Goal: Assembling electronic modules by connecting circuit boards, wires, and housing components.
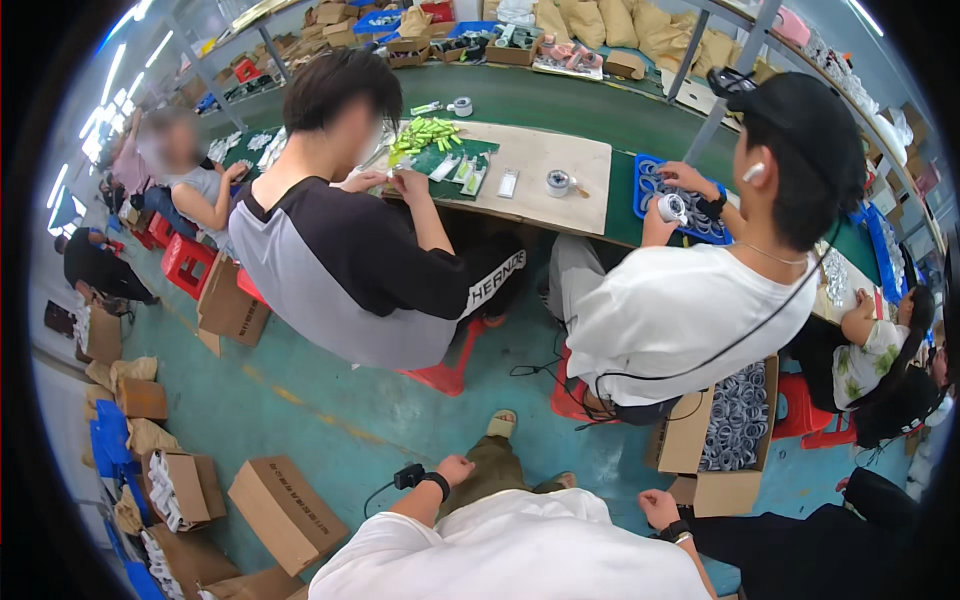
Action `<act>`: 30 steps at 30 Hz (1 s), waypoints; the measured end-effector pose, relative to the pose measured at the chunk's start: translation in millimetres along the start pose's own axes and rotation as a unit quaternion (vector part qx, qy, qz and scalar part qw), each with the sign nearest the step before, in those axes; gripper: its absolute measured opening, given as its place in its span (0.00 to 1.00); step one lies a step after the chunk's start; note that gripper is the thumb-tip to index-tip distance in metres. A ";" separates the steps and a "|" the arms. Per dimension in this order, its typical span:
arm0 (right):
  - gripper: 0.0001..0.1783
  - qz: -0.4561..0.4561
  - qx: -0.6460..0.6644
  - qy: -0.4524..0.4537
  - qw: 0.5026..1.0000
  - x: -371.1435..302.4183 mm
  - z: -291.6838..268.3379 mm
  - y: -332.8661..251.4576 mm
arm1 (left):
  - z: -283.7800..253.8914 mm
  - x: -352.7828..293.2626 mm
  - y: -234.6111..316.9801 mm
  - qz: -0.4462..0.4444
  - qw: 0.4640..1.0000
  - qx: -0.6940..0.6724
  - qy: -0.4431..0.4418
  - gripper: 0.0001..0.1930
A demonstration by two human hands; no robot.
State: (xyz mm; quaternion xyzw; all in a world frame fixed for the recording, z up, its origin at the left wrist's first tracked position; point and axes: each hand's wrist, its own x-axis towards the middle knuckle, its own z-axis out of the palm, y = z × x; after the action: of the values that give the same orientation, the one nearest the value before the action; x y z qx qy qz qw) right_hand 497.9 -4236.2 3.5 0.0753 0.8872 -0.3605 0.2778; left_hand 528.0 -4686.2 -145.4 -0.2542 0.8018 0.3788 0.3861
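Observation:
My left hand (456,470) hangs beside my olive trousers (490,476), its fingers curled loosely with nothing visible in them. A black band (436,484) circles that wrist, and a small black device (408,477) with a cable sits by it. On the other side, my right hand (658,508) hangs with fingers curled in, also holding nothing I can see. That wrist wears a dark watch (676,532). Nearest to my right hand is an open cardboard box (728,492) holding many grey rings (737,420). Both hands are away from the workbench.
Two seated people work ahead at a long green bench (560,90); one in white handles a round white part (671,208) over a blue tray (640,185). Red stools (187,262) and cartons (287,512) stand on the floor. Cables hang behind the person in white.

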 end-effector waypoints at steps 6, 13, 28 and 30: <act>0.08 0.060 -0.018 0.012 0.998 29.9 47.3 44.8 | -58.7 28.4 -20.8 0.003 1.000 -0.018 0.004 0.17; 0.09 0.075 -0.034 0.010 0.997 49.8 58.3 20.0 | -95.6 42.8 -0.3 0.050 0.998 0.043 0.017 0.17; 0.10 0.089 -0.011 0.021 0.996 55.4 62.6 14.2 | -93.3 65.1 2.4 0.052 0.997 -0.053 0.002 0.18; 0.10 0.093 -0.016 0.024 0.995 53.9 63.7 19.6 | -94.0 66.1 2.4 0.047 0.997 -0.056 -0.010 0.17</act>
State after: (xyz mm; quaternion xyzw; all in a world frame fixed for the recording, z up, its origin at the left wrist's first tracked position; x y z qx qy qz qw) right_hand 487.4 -4269.0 -75.0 0.1612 0.8884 -0.3170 0.2902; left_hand 448.4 -4768.0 -159.0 -0.2332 0.7868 0.4431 0.3608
